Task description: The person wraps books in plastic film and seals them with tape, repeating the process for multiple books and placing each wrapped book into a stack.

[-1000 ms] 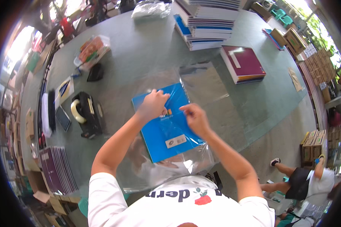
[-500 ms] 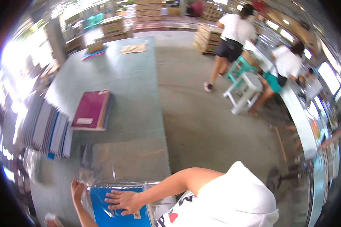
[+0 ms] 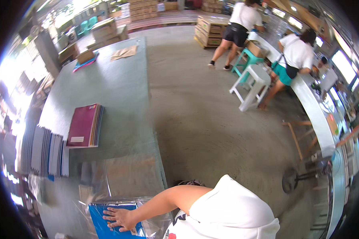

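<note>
My right hand [image 3: 120,218] lies flat with fingers spread on a blue notebook [image 3: 97,213] at the near end of the table. Clear plastic [image 3: 155,223] lies about the notebook; whether it is fully inside a bag I cannot tell. Just beyond it, more clear plastic bags [image 3: 127,173] lie flat on the table. No part of my left hand shows. Farther up the table sits a small stack of notebooks [image 3: 82,126] with a maroon cover on top. Left of that, a long row of notebooks [image 3: 40,153] stands on edge.
The long grey-green table [image 3: 103,79] carries a brown paper piece [image 3: 124,53] and a small carton [image 3: 85,56] at its far end. Across the floor, two people work at a white bench [image 3: 313,107]. White and green stools [image 3: 253,85], a black fan [image 3: 290,180] and stacked cartons [image 3: 211,31] stand about.
My left hand, earlier beside the notebook's left edge, has gone out of sight. My right hand stays spread on the blue notebook. The whole view has shifted and turned slightly.
</note>
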Motion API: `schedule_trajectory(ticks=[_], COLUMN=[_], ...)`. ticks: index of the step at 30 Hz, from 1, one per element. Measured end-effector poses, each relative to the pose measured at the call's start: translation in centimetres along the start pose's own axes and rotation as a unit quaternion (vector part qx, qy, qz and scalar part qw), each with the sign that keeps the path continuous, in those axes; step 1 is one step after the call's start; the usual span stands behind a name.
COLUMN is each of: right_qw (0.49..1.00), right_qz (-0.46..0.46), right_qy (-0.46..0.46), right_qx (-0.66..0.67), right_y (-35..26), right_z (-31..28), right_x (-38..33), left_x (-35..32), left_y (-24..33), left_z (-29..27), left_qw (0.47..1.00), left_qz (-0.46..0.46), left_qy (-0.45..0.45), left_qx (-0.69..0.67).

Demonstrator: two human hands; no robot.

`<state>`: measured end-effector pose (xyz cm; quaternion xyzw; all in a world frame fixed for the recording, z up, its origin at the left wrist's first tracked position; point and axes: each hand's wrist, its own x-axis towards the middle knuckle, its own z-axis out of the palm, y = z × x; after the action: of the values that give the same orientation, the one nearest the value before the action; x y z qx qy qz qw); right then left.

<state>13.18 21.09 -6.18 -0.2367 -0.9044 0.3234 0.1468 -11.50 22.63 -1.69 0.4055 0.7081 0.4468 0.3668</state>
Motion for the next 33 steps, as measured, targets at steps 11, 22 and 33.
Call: schedule_trajectory(ticks=[11,22,33], right_qw=[0.991,0.941,0.93], right_qz=[-0.09,-0.129,-0.184], right_qy=[-0.069,-0.235,-0.206], right_qx=[-0.071,-0.205,-0.241], right_y=[1.5,1.7,4.7], right_z=[-1.9,-5.9,-4.9], right_x=[4.7,4.9,5.2], left_x=[-18.9,-20.2,-12.3], left_y=[-6.8,3.1,0.9], left_z=[-4.5,-0.7,10.3], left_qw=[0.977,0.979,0.915], left_qz=[-0.186,-0.2,-0.07], left_qy=[0.074,0.028,-0.152], left_qx=[-0.078,-0.015,0.367])
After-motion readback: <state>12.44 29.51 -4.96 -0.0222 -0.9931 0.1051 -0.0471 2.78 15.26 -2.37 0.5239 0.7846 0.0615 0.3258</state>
